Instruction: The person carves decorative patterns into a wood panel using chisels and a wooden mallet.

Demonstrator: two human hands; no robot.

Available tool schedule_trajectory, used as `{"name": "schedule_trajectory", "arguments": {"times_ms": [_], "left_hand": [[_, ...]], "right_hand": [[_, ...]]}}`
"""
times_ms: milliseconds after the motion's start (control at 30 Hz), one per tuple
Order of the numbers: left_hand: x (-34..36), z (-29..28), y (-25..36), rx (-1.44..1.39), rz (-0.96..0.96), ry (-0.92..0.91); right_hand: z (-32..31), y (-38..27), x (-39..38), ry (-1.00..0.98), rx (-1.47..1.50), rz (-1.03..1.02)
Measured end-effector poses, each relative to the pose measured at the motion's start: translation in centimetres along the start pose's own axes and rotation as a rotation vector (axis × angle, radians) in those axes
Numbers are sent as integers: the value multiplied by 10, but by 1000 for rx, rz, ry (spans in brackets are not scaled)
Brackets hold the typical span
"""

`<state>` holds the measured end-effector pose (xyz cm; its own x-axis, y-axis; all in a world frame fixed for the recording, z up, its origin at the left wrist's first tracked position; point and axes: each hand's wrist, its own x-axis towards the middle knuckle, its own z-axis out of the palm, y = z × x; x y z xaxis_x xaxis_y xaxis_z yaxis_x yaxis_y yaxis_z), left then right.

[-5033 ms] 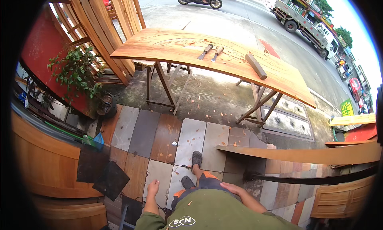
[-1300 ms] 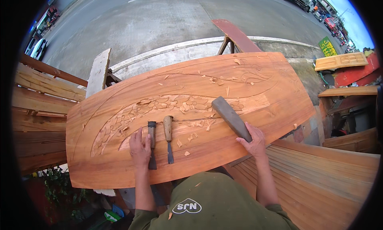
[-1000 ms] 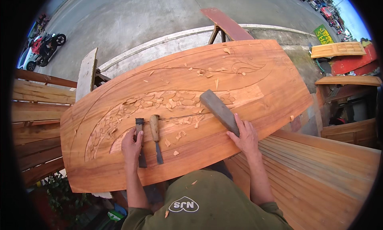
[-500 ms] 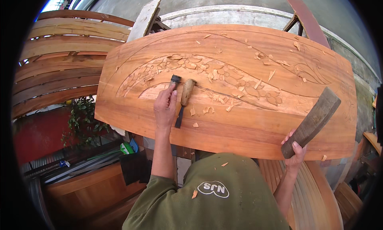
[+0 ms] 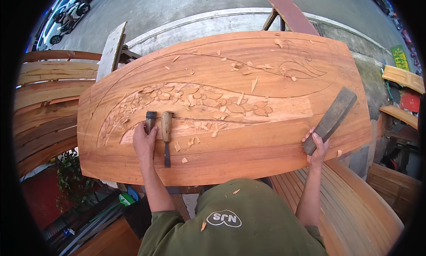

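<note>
My left hand (image 5: 144, 143) rests on the wooden panel, closed around a chisel handle (image 5: 151, 118) with a black band at its top end; my fingers hide its lower part. Just to its right lies a second chisel (image 5: 167, 131), wooden handle away from me and dark blade pointing toward me. At the panel's right side, my right hand (image 5: 317, 149) grips the near end of a long, dark wooden block (image 5: 332, 119), which slants up to the right. The reddish-brown panel (image 5: 230, 156) bears a carved band of flowers and leaves (image 5: 206, 98), with incised scrolls (image 5: 301, 67) farther right.
Loose wood shavings (image 5: 193, 141) are scattered over the panel. Support planks (image 5: 111, 49) (image 5: 290, 12) stick out past its far edge. Stacked boards (image 5: 53, 92) stand at the left, and slatted wood (image 5: 328, 202) lies below the panel at the right.
The view has turned, so the panel and both hands sit farther left and the near things lower. My left hand keeps the chisel handle and my right hand still holds the wooden block.
</note>
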<state>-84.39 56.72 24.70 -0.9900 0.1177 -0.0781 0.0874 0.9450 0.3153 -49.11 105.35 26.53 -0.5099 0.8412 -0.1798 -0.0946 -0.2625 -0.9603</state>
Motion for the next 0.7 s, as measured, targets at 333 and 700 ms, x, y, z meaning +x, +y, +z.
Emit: {"name": "schedule_trajectory", "arguments": {"times_ms": [333, 700], "left_hand": [[12, -64, 128, -163, -63, 275], [63, 137, 357, -331, 846, 45]], "right_hand": [[-11, 1, 5, -29, 69, 32], [-13, 1, 8, -47, 126, 112]]}}
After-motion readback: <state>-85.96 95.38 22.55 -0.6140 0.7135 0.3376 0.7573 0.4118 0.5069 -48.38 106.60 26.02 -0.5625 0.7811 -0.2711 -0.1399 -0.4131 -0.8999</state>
